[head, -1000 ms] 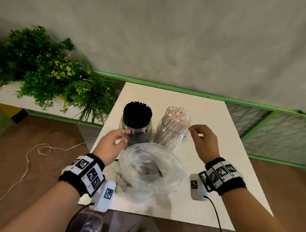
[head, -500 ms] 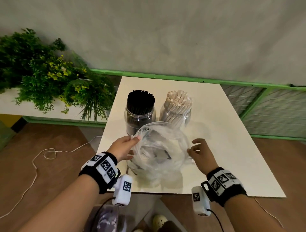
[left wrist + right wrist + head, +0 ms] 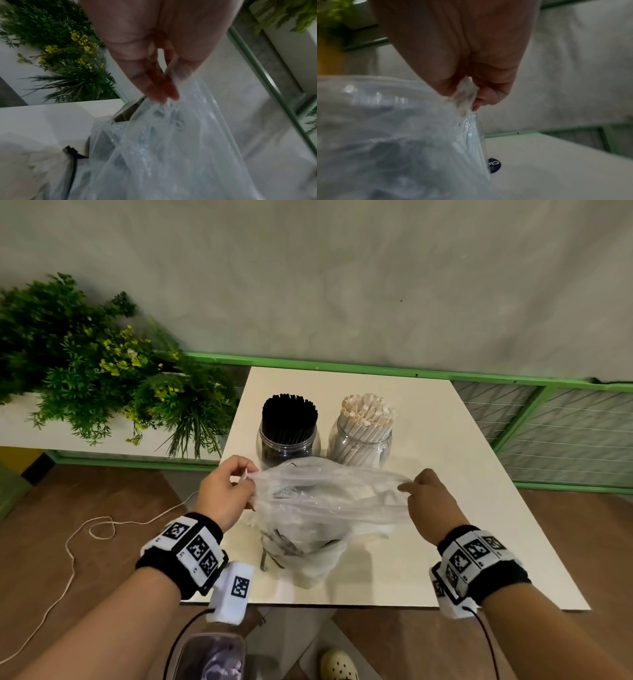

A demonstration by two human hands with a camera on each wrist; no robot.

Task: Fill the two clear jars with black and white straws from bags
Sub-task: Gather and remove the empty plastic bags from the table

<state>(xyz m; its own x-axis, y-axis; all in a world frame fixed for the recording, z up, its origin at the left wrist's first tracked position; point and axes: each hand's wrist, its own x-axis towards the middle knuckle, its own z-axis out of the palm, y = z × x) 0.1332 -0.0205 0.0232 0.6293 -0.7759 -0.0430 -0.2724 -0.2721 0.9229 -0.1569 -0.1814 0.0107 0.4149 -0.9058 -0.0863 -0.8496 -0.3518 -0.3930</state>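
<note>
Over the white tabletop (image 3: 445, 460), your left hand (image 3: 222, 498) and right hand (image 3: 431, 505) each pinch the crumpled clear plastic bag (image 3: 322, 508), stretched between both grips.

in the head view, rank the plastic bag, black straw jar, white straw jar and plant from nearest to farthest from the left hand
1. plastic bag: pinched by the left hand.
2. black straw jar: just beyond, to its right.
3. white straw jar: farther right.
4. plant: off the table, far left.

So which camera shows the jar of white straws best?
The head view: the jar of white straws stands whole and upright behind the plastic bag. The right wrist view catches only a blurred sliver beside the bag; the left wrist view shows none of it.
</note>
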